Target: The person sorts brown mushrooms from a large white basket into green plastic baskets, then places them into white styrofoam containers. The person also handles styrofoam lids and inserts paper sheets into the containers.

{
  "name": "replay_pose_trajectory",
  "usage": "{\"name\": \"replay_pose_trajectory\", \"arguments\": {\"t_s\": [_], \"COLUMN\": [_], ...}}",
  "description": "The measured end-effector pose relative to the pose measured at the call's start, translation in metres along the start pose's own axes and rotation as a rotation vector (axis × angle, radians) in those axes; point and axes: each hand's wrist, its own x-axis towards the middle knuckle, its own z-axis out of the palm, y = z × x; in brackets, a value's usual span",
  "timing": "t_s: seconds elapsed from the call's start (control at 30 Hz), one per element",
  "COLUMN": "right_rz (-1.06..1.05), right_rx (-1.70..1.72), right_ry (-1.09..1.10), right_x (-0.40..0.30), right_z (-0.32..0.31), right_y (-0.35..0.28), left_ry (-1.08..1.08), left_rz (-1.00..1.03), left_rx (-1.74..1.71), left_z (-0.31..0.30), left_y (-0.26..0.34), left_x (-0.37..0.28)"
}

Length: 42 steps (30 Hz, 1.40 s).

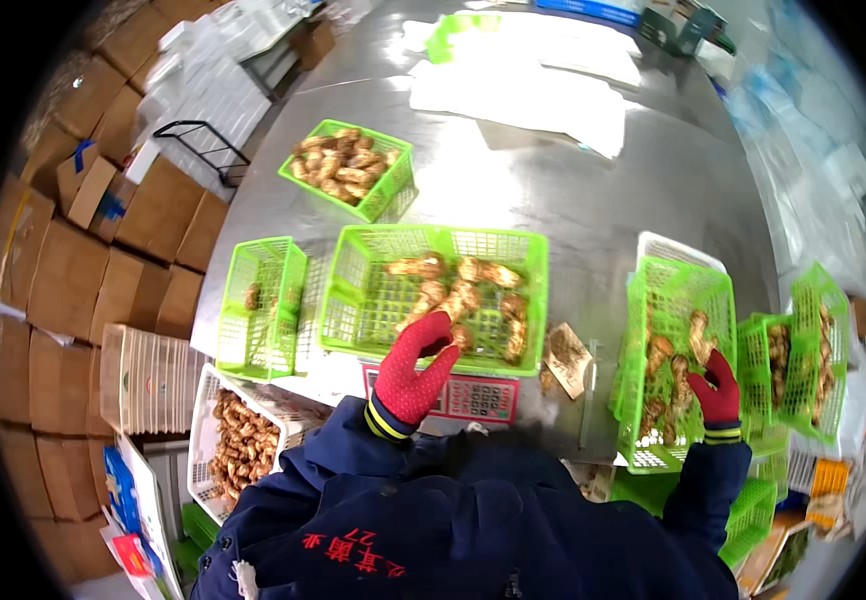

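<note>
My left hand (pixel 412 369), in a red dotted glove, is at the near side of a green plastic basket (pixel 542 300), with thumb and fingertips at a small mushroom (pixel 461 337); whether it grips it is unclear. Several brown mushrooms lie spread in that basket, which stands on a scale with a red keypad (pixel 478 397). My right hand (pixel 716 386), gloved alike, reaches into another green basket (pixel 729 300) on the right. Its fingertips touch the lower end of a long-stemmed mushroom (pixel 699 337), which stands up from them. More mushrooms (pixel 679 382) lie beside it.
Around me on the steel table (pixel 590 195) stand a filled green basket (pixel 392 180) and a nearly empty one (pixel 227 322). A white crate of mushrooms (pixel 200 450) is at lower left. Further green baskets (pixel 800 337) are at right; white sheets (pixel 515 97) lie at the far side.
</note>
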Motion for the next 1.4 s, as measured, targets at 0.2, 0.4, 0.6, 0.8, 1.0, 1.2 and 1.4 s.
{"name": "replay_pose_trajectory", "arguments": {"t_s": [0.2,0.4,0.6,0.8,1.0,1.2,1.4], "right_rz": [-0.190,-0.232,-0.108,-0.059,-0.043,-0.156,-0.082], "right_rx": [0.039,-0.074,-0.032,0.084,-0.171,-0.075,-0.077], "right_ry": [0.158,0.198,0.228,0.244,0.259,0.204,0.285], "right_x": [0.013,-0.010,-0.043,-0.047,-0.042,-0.039,-0.061], "right_z": [0.050,0.115,0.145,0.184,0.208,0.223,0.202], "right_y": [-0.053,-0.131,-0.142,-0.161,-0.190,-0.230,-0.222], "left_ry": [0.332,0.549,0.234,0.089,0.345,0.172,-0.405], "left_rz": [-0.019,-0.416,-0.498,-0.806,-0.241,-0.140,-0.169], "left_rx": [-0.052,-0.236,0.910,1.025,0.990,0.298,1.084], "left_z": [-0.131,-0.267,-0.287,-0.406,-0.387,-0.202,-0.203], "left_y": [-0.064,-0.206,-0.276,-0.338,-0.337,-0.383,-0.388], "left_x": [0.058,0.124,0.054,0.063,0.139,0.255,0.307]}}
